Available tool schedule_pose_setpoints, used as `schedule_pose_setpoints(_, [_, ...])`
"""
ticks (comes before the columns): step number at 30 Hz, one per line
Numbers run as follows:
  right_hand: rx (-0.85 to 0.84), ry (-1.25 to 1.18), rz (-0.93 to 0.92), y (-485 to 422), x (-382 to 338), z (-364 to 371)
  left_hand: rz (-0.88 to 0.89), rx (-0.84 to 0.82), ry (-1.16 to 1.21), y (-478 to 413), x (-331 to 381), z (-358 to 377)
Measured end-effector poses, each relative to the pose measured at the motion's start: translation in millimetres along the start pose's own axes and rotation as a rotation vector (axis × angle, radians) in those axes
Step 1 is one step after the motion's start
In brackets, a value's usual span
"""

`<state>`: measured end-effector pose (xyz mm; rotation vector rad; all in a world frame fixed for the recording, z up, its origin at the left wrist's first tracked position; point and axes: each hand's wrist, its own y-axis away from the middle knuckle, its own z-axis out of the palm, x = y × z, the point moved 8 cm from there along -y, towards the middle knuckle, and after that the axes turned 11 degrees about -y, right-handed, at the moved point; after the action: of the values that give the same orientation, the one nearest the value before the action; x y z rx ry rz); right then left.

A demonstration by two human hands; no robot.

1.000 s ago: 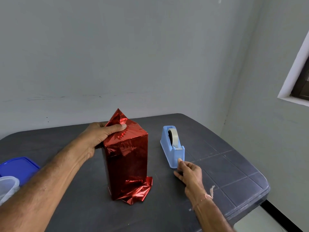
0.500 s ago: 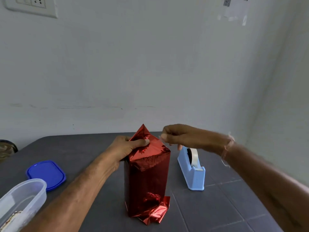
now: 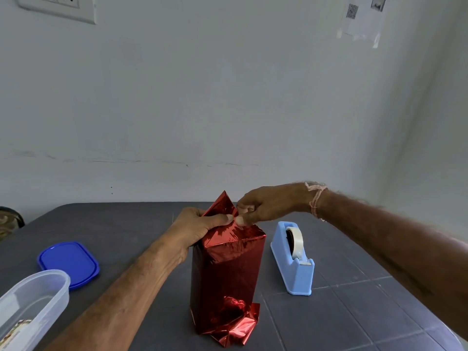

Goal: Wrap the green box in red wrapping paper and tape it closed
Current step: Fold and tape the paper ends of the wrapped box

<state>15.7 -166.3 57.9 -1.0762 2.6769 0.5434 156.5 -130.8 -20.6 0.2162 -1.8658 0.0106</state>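
Two hands are at work on the top of one wrapped box [image 3: 225, 272], which stands upright near the middle of the table [image 3: 354, 312]. The box is fully covered in red paper [image 3: 222, 320]; no green shows. At its foot, on the side facing the near edge, loose paper lies crumpled on the tabletop. At the top, one triangular flap [image 3: 222, 202] stands up in a point; the rest is folded flat.

The left hand [image 3: 195, 229] grips the upper left side of the box, fingers curled behind it and the thumb pressed down on the folded paper. The right hand [image 3: 268, 206] reaches in from the right, fingers curled, thumb and fingertips pinching the paper at the flap's base, touching the left thumb. Whether it also holds tape cannot be told. A pale thread [image 3: 315, 198] circles the right wrist.

A light blue tape dispenser [image 3: 293, 259] with its roll stands just right of the box, apart from it. Toward the left edge lies a blue lid [image 3: 68, 262]. A clear tub [image 3: 30, 300] sits at the near left corner, cut off by the frame.
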Motion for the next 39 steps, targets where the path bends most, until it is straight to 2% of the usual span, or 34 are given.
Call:
schedule_pose_setpoints(6, [0.047,0.22,0.093,-3,-1,-2,0.003,0.003,0.001,1,2,0])
schedule_pose_setpoints(9, [0.014,0.359,0.239,17,21,-11,0.008,0.008,-0.009,0,3,1])
schedule_pose_setpoints(11, [0.069,0.5,0.181,14,14,-22,0.011,0.009,-0.013,0,4,2])
schedule_pose_setpoints(12, [0.122,0.486,0.161,14,9,-20,0.012,0.007,-0.014,-1,4,2])
schedule_pose_setpoints(15, [0.216,0.302,0.19,7,4,-22,0.011,0.006,-0.012,-1,3,2])
schedule_pose_setpoints(18, [0.113,0.239,0.299,2,20,-16,0.012,-0.001,-0.018,0,3,2])
schedule_pose_setpoints(23, [0.113,-0.36,0.303,2,48,11,0.013,0.005,-0.001,-1,2,1])
schedule_pose_setpoints(25, [0.13,-0.517,0.314,6,56,21,0.015,0.009,-0.002,-2,2,1])
schedule_pose_setpoints(30, [0.239,-0.665,0.261,15,53,21,0.012,0.011,-0.006,0,2,1])
schedule_pose_setpoints(35, [0.219,-0.701,0.254,21,41,32,0.001,0.025,-0.003,0,0,0])
schedule_pose_setpoints(39, [0.346,-1.022,0.159,31,49,41,-0.004,0.055,0.017,1,0,-1])
